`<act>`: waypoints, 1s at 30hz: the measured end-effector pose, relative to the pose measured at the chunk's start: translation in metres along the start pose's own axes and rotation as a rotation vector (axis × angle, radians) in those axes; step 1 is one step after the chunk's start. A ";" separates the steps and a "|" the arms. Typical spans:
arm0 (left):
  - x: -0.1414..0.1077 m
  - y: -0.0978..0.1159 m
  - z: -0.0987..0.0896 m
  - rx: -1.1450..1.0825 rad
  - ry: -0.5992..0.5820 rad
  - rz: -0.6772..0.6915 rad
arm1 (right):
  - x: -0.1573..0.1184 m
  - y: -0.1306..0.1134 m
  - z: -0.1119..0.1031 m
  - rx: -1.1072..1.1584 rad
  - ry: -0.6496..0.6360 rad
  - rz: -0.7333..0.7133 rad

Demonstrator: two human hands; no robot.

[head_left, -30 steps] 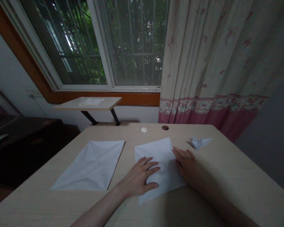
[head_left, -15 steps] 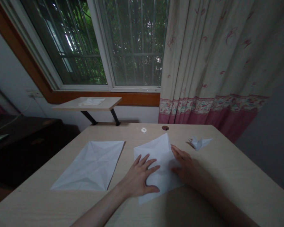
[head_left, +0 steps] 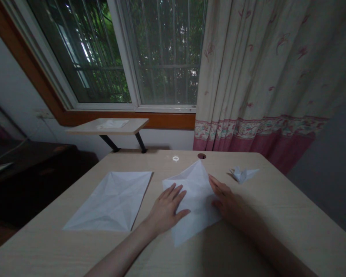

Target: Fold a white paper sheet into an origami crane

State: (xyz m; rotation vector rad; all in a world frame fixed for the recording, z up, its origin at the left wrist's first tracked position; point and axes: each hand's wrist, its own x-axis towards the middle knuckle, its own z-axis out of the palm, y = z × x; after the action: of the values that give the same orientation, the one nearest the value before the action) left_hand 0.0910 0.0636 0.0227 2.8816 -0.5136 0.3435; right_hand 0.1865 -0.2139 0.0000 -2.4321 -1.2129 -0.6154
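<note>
A creased sheet of white paper [head_left: 194, 215] lies at an angle on the desk, one corner pointing away from me. My left hand [head_left: 168, 206] rests on its left part, palm down with the fingers stretched out. Along its right edge lies my right hand [head_left: 226, 200], fingers extended and close together, touching the paper. Farther right stands a small folded paper crane [head_left: 242, 175]. To the left, a second creased white sheet [head_left: 112, 202] lies spread flat, untouched by either hand.
The light wooden desk [head_left: 150, 254] has a round cable hole [head_left: 202, 156] and a small white ring-shaped spot [head_left: 175, 158] near the back. A raised shelf [head_left: 89, 129] at back left carries crumpled white paper [head_left: 112, 123]. A curtain [head_left: 248, 77] hangs behind.
The paper under my hands has turned slightly, its far corner shifting left. My left hand's fingers have drawn closer together and moved a little left. My right hand stays at the right edge.
</note>
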 end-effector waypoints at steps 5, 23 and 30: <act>0.001 -0.004 0.003 0.028 0.086 -0.091 | 0.003 0.000 -0.009 -0.035 -0.042 0.006; 0.006 -0.012 0.000 -0.058 0.131 -0.157 | 0.007 -0.009 -0.018 0.183 0.107 -0.019; 0.007 -0.015 0.003 -0.117 0.184 -0.188 | 0.005 -0.010 -0.018 0.310 0.096 0.033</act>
State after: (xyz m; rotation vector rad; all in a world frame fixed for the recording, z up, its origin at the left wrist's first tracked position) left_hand 0.1036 0.0740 0.0200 2.7222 -0.2218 0.5222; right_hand 0.1775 -0.2136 0.0186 -2.1364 -1.1335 -0.4874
